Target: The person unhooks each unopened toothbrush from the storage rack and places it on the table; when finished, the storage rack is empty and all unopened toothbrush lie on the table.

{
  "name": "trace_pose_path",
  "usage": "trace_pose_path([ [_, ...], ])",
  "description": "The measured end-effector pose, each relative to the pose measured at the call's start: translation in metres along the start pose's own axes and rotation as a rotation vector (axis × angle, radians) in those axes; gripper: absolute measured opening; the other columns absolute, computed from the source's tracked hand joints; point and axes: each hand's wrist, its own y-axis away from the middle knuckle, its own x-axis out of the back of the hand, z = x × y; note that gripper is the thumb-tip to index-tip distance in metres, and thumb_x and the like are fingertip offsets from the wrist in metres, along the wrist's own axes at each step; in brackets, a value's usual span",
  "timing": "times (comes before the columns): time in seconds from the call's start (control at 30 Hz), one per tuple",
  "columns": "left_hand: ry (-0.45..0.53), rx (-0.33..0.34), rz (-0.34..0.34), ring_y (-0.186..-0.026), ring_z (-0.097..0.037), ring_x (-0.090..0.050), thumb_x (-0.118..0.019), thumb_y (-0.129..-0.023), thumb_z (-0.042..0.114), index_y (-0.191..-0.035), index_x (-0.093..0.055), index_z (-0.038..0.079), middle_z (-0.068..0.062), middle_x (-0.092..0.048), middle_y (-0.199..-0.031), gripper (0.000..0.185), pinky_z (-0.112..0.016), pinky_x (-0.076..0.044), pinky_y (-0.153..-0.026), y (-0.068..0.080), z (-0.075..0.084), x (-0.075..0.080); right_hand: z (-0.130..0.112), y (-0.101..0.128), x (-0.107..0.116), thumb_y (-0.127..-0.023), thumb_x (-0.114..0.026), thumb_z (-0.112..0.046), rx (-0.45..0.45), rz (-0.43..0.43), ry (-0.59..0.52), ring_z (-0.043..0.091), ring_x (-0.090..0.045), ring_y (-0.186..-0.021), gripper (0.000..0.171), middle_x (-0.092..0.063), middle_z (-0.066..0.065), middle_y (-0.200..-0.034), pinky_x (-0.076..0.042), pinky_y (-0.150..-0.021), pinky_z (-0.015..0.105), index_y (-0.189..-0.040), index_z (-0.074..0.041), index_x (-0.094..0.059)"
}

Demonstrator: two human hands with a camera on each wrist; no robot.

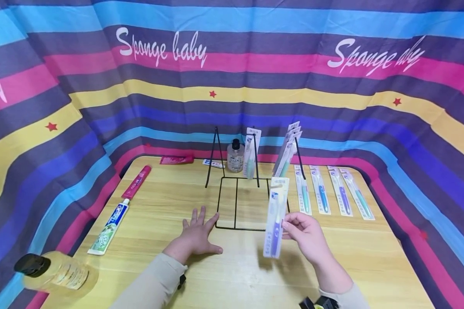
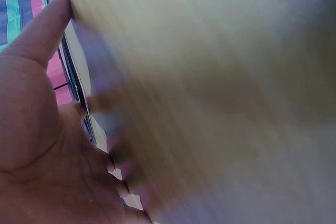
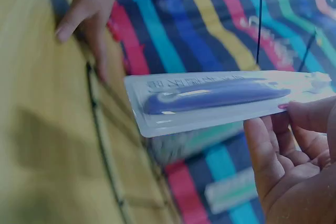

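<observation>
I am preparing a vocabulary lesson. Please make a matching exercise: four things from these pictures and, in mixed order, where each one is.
Things:
1. purple toothbrush pack
2. left hand
3. toothpaste tube
4. clear bottle

Places:
A. flat on the table, beside the wire rack
B. behind the rack
C. pinched by the right hand
D. lying at the table's left edge

Pairs: 1-C, 2-A, 3-D, 4-B

— Any text you can read?
— "Sponge baby" in white script on the striped backdrop, twice; the right one is partly lost in a fold.
— Brands?
— "Crest" on the toothpaste tube. The red tube, glass bottle and toothbrush pack carry print too small to read.
</observation>
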Motion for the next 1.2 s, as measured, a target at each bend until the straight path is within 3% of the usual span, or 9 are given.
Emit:
trace_pose_path([
  [0.3, -0.008, -0.002, -0.005, -0.158, -0.054, 0.005, -0.086, -0.074, 0.068, -0.169, -0.029, 0.023, -0.029, 0.0, -0.173, 0.12, -0.082, -0.004, -0.116, -0.001, -0.001, 0.0, 0.027, 0.062, 0.059, -0.098, -0.063, 0.008, -0.43, 0.195, 0.075, 0.015, -0.069, -0.073, 0.014, -0.071, 0.009, -0.086, -0.063, -0.063, 0.03, -0.108, 0.019, -0.065],
  [0.4, -0.013, -0.001, -0.01, -0.158, -0.054, 0.005, -0.086, -0.075, 0.069, -0.17, -0.029, 0.023, -0.029, 0.0, -0.174, 0.12, -0.082, -0.005, -0.116, -0.002, -0.002, 0.0, 0.037, 0.082, 0.069, -0.099, -0.063, 0.007, -0.523, 0.172, 0.062, 0.016, -0.07, -0.073, 0.016, -0.073, 0.01, -0.087, -0.064, -0.065, 0.031, -0.111, 0.016, -0.065],
  [0.5, -0.017, 0.001, -0.012, -0.158, -0.054, 0.005, -0.085, -0.075, 0.069, -0.17, -0.028, 0.023, -0.029, 0.0, -0.174, 0.12, -0.082, -0.005, -0.116, -0.002, -0.002, 0.0, 0.046, 0.097, 0.071, -0.1, -0.062, 0.005, -0.589, 0.088, 0.039, 0.016, -0.072, -0.076, 0.021, -0.074, 0.009, -0.09, -0.065, -0.069, 0.033, -0.116, 0.019, -0.062],
  [0.63, -0.013, 0.002, -0.012, -0.158, -0.054, 0.005, -0.086, -0.075, 0.068, -0.169, -0.029, 0.023, -0.029, 0.001, -0.174, 0.119, -0.083, -0.005, -0.116, -0.002, -0.001, 0.0, 0.055, 0.109, 0.066, -0.101, -0.063, 0.002, -0.647, 0.009, 0.051, 0.018, -0.073, -0.078, 0.029, -0.074, 0.008, -0.092, -0.065, -0.069, 0.034, -0.12, 0.023, -0.058],
  [0.97, -0.021, 0.002, -0.016, -0.158, -0.054, 0.004, -0.085, -0.075, 0.068, -0.17, -0.028, 0.023, -0.029, 0.0, -0.174, 0.12, -0.083, -0.006, -0.116, -0.001, 0.0, 0.002, 0.06, 0.117, 0.055, -0.099, -0.066, 0.005, -0.67, -0.027, 0.08, 0.022, -0.073, -0.077, 0.037, -0.075, 0.012, -0.095, -0.065, -0.068, 0.036, -0.126, 0.027, -0.053],
  [1.2, -0.025, 0.01, -0.022, -0.158, -0.054, 0.004, -0.08, -0.08, 0.071, -0.17, -0.027, 0.023, -0.028, 0.001, -0.174, 0.115, -0.083, -0.006, -0.116, -0.002, 0.001, 0.002, 0.059, 0.115, 0.045, -0.092, -0.07, 0.003, -0.665, 0.047, 0.281, 0.025, -0.07, -0.067, 0.044, -0.071, 0.008, -0.084, -0.063, -0.057, 0.036, -0.128, 0.022, -0.055],
])
